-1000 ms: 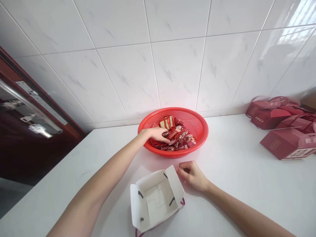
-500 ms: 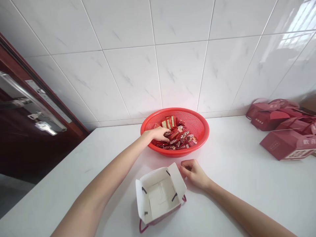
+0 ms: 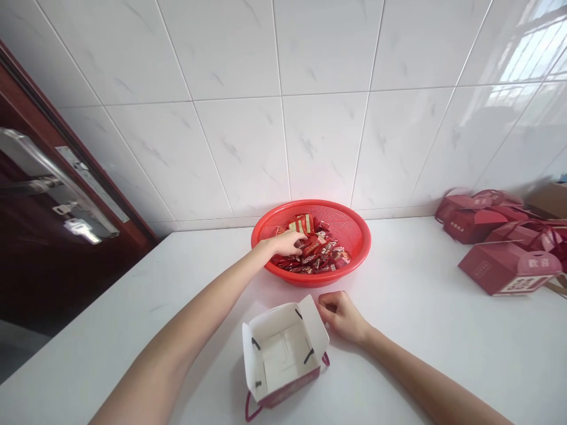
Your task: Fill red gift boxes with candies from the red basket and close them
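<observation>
My left hand [image 3: 286, 242] reaches over the near left rim of a red plastic basket [image 3: 361, 251]. Its thumb and index finger are apart, touching the red-wrapped candies [image 3: 316, 251] inside; the other fingertips are partly hidden. Below the basket stands an open paper gift box [image 3: 283, 351], white inside and dark red outside, with its flaps spread and a dark red cord at each side. My right hand [image 3: 344, 317] rests on the counter, curled closed against the box's right flap. Whatever its fingers hold, if anything, is hidden.
Several dark red gift boxes [image 3: 496, 268] are grouped at the right, with a brown cardboard box [image 3: 549, 198] behind them. A white tiled wall [image 3: 328, 136] borders the white counter [image 3: 407, 295] at the back. On the left is a dark red door [image 3: 33, 236] with keys hanging in its lock.
The view has shifted slightly. My left hand stays in the basket among the candies, its thumb and finger a little closer together. My right hand remains curled beside the flap.
</observation>
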Demonstrator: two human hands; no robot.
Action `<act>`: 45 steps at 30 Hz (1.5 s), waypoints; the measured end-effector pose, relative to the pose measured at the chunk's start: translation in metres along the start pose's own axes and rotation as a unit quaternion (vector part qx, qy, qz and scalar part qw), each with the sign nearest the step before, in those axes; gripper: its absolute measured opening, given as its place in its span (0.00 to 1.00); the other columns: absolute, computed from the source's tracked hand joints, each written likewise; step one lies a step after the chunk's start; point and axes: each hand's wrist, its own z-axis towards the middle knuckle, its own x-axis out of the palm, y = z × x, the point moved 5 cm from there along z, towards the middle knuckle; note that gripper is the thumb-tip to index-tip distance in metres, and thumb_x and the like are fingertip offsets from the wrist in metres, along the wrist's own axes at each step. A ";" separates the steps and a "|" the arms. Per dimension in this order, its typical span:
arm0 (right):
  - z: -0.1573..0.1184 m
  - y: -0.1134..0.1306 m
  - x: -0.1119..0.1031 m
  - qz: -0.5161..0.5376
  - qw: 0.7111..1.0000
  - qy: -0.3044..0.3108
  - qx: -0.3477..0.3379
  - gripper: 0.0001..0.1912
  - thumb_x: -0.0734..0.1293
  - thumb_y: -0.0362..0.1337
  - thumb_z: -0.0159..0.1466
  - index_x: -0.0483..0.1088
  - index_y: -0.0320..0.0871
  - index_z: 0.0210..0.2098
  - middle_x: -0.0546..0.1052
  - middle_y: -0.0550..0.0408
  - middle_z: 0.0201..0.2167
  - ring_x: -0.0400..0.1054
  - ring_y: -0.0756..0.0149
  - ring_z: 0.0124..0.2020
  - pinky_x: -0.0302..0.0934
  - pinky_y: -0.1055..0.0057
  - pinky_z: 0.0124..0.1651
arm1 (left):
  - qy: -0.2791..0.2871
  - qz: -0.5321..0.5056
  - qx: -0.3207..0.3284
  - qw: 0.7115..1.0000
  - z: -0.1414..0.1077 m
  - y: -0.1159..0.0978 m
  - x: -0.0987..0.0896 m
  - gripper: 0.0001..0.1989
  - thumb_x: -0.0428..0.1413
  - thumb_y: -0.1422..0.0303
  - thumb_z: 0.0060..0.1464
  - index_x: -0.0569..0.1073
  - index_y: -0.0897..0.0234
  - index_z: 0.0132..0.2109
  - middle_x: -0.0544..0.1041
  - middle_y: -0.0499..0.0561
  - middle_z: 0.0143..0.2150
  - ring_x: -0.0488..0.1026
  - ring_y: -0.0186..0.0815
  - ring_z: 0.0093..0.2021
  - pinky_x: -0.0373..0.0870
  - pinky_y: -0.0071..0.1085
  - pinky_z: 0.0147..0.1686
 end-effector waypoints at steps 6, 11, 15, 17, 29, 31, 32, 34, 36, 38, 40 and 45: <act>0.001 0.001 0.000 -0.017 1.000 0.006 -0.011 0.24 0.65 0.46 0.63 0.53 0.45 0.18 0.55 0.62 0.17 0.47 0.73 0.23 0.43 0.71 0.25 | -0.031 0.005 -0.007 0.999 -0.001 0.000 -0.004 0.26 0.66 0.61 0.49 0.78 0.56 0.56 0.82 0.52 0.51 0.76 0.50 0.55 0.71 0.38 0.55; 0.000 0.003 0.000 -0.033 0.999 0.005 -0.015 0.22 0.64 0.44 0.62 0.52 0.45 0.18 0.54 0.62 0.17 0.46 0.72 0.23 0.42 0.70 0.26 | -0.062 0.010 -0.003 0.998 -0.003 -0.005 -0.009 0.16 0.65 0.63 0.50 0.83 0.56 0.47 0.83 0.51 0.46 0.76 0.50 0.54 0.71 0.38 0.53; 0.000 0.004 0.001 -0.040 0.999 0.004 -0.018 0.20 0.63 0.43 0.61 0.52 0.45 0.18 0.54 0.62 0.18 0.45 0.72 0.23 0.41 0.70 0.26 | -0.087 0.014 -0.005 0.996 -0.005 -0.007 -0.015 0.16 0.61 0.66 0.53 0.83 0.57 0.49 0.82 0.52 0.52 0.76 0.48 0.55 0.71 0.35 0.54; 0.000 0.005 0.001 -0.044 0.999 0.004 -0.020 0.20 0.63 0.42 0.61 0.51 0.45 0.18 0.54 0.62 0.18 0.45 0.72 0.23 0.41 0.70 0.27 | -0.091 0.020 -0.014 0.996 -0.005 -0.006 -0.015 0.18 0.60 0.68 0.52 0.82 0.59 0.51 0.81 0.54 0.53 0.77 0.49 0.55 0.71 0.35 0.53; 0.000 0.008 0.001 -0.049 0.998 0.004 -0.032 0.19 0.62 0.40 0.60 0.50 0.45 0.18 0.51 0.62 0.19 0.43 0.72 0.24 0.41 0.70 0.27 | -0.033 0.023 -0.055 0.998 0.004 0.004 -0.014 0.22 0.61 0.64 0.59 0.74 0.61 0.60 0.78 0.56 0.57 0.76 0.45 0.56 0.72 0.39 0.56; 0.000 0.009 0.001 -0.049 0.998 0.003 -0.036 0.18 0.62 0.40 0.59 0.50 0.45 0.18 0.51 0.63 0.19 0.43 0.72 0.24 0.41 0.70 0.27 | -0.040 0.021 -0.068 0.997 0.008 0.004 -0.023 0.21 0.58 0.62 0.65 0.71 0.63 0.62 0.78 0.57 0.57 0.76 0.44 0.55 0.73 0.44 0.56; 0.001 0.009 0.001 -0.049 0.998 0.002 -0.039 0.19 0.62 0.40 0.59 0.49 0.45 0.18 0.50 0.63 0.18 0.42 0.72 0.24 0.41 0.70 0.27 | -0.038 0.020 -0.076 0.996 0.011 0.003 -0.027 0.21 0.57 0.61 0.66 0.70 0.63 0.63 0.77 0.57 0.56 0.77 0.44 0.53 0.73 0.46 0.55; 0.001 0.010 0.001 -0.050 0.998 -0.003 -0.043 0.19 0.62 0.39 0.59 0.47 0.45 0.18 0.49 0.63 0.18 0.41 0.72 0.24 0.41 0.70 0.27 | -0.031 0.018 -0.094 0.995 0.017 -0.001 -0.035 0.21 0.56 0.59 0.68 0.70 0.63 0.62 0.77 0.57 0.55 0.77 0.43 0.51 0.75 0.47 0.53; 0.002 0.010 0.001 -0.051 0.998 -0.008 -0.046 0.20 0.62 0.40 0.59 0.47 0.45 0.18 0.48 0.63 0.18 0.41 0.72 0.24 0.41 0.70 0.27 | -0.025 0.016 -0.116 0.993 0.025 -0.006 -0.039 0.20 0.55 0.57 0.68 0.71 0.63 0.61 0.77 0.57 0.54 0.78 0.43 0.50 0.76 0.46 0.52; 0.003 0.009 0.001 -0.053 0.997 -0.009 -0.048 0.20 0.62 0.40 0.60 0.47 0.45 0.18 0.48 0.63 0.18 0.42 0.73 0.23 0.41 0.70 0.27 | -0.028 0.015 -0.139 0.990 0.033 -0.012 -0.041 0.19 0.55 0.57 0.68 0.72 0.63 0.60 0.77 0.57 0.55 0.77 0.43 0.50 0.76 0.47 0.52; 0.004 0.009 0.002 -0.054 0.997 -0.008 -0.050 0.20 0.61 0.40 0.60 0.48 0.45 0.18 0.49 0.63 0.19 0.42 0.73 0.23 0.42 0.70 0.27 | -0.038 0.011 -0.162 0.986 0.038 -0.016 -0.040 0.18 0.56 0.58 0.68 0.73 0.64 0.58 0.77 0.57 0.55 0.77 0.43 0.52 0.76 0.47 0.53; 0.005 0.008 0.002 -0.052 0.997 -0.004 -0.053 0.20 0.61 0.39 0.60 0.47 0.45 0.18 0.48 0.63 0.19 0.42 0.73 0.23 0.42 0.70 0.27 | -0.081 -0.014 -0.214 0.973 0.038 -0.009 -0.038 0.16 0.58 0.60 0.67 0.75 0.64 0.55 0.77 0.57 0.55 0.76 0.43 0.52 0.76 0.46 0.53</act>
